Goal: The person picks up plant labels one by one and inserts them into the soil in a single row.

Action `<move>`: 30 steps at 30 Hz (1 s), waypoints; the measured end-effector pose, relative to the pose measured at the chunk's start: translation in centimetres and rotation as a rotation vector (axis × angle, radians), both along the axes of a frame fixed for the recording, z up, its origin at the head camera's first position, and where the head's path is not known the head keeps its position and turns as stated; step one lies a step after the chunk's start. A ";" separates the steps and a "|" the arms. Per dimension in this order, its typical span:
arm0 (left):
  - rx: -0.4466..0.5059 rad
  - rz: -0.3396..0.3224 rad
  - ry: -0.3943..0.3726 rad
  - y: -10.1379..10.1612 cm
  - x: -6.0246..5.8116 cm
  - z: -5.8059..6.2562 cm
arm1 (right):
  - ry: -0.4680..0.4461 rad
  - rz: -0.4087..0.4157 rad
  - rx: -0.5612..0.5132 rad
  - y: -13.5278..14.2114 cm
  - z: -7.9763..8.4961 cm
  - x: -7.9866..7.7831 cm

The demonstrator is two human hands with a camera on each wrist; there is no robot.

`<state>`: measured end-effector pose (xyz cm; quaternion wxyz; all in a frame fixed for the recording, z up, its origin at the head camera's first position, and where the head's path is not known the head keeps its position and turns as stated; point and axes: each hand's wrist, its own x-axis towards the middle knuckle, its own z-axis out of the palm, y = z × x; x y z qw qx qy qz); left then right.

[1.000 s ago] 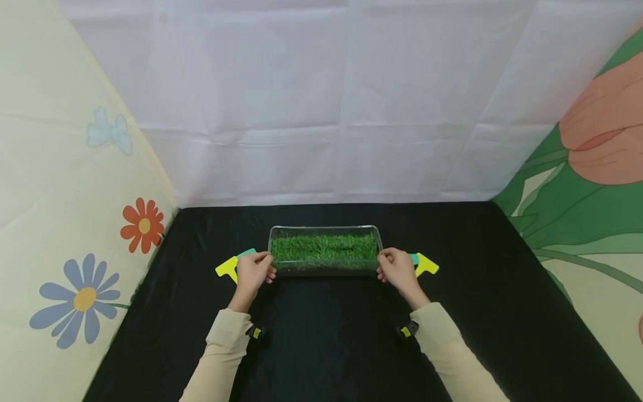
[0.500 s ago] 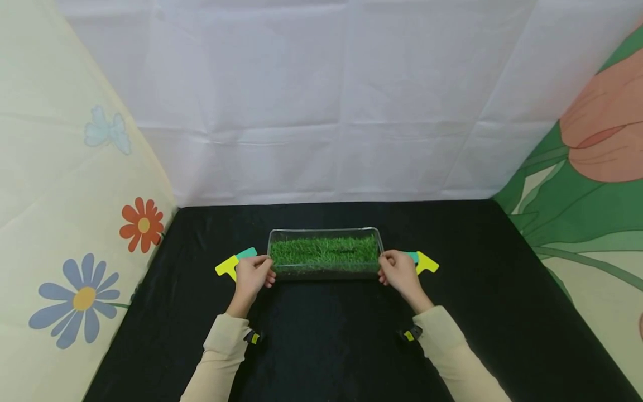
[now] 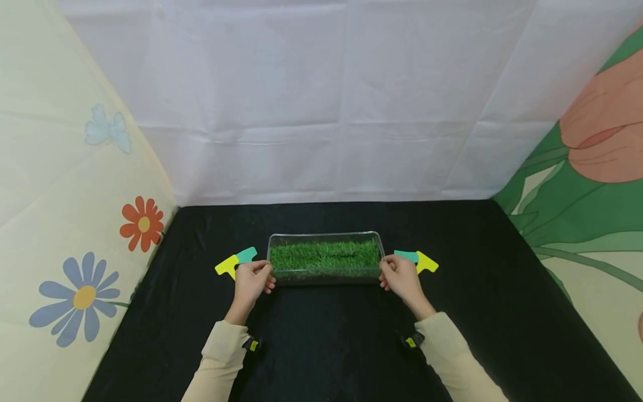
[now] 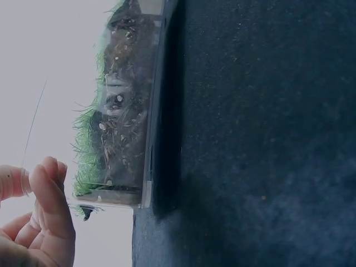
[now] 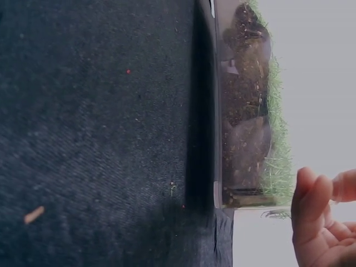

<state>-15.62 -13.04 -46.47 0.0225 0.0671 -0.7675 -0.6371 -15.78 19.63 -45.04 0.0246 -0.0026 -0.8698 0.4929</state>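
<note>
A clear plastic box [image 3: 321, 273] stands across the middle of the black cloth, full of green grass [image 3: 324, 255] rooted in dark soil [image 4: 123, 125]. My left hand [image 3: 252, 279] pinches the rim at its near left corner between thumb and fingers. At the near right corner my right hand [image 3: 402, 280] pinches the rim in the same way. In the left wrist view the left hand [image 4: 47, 217] is seen beside the box's end wall. Soil [image 5: 245, 111] and roots show through the side in the right wrist view, with the right hand [image 5: 317, 217] at the corner.
Yellow and teal T-shaped tags lie on the cloth: a left yellow tag [image 3: 227, 264] and teal tag [image 3: 247, 255], a right yellow tag [image 3: 427, 262] and teal tag [image 3: 406, 255]. A white sheet [image 3: 331, 111] hangs behind. A small brown scrap [image 5: 34, 214] lies on the cloth.
Both hands have drawn the box a little way towards me, keeping their pinch on the rim. More of the right teal tag shows now. The tags have not moved.
</note>
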 end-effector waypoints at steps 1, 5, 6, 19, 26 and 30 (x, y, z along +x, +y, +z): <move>-0.002 0.001 0.000 0.0 0.0 0.0 | 0.000 -0.003 0.000 0.0 -0.1 0.1; -0.001 -0.006 -0.007 0.0 0.2 0.1 | -0.007 -0.014 0.008 0.0 -0.2 0.3; -0.002 -0.009 -0.008 0.1 0.3 0.2 | -0.007 -0.018 0.012 0.0 -0.2 0.4; -0.010 -0.017 0.012 0.9 2.0 2.1 | -0.001 -0.022 0.025 0.3 -0.9 1.1; -0.016 -0.011 -0.007 0.2 1.0 -0.7 | -0.022 -0.033 0.002 0.2 -1.2 1.3; -0.034 -0.008 -0.001 0.5 1.6 0.1 | -0.030 -0.030 -0.008 0.2 -1.3 1.5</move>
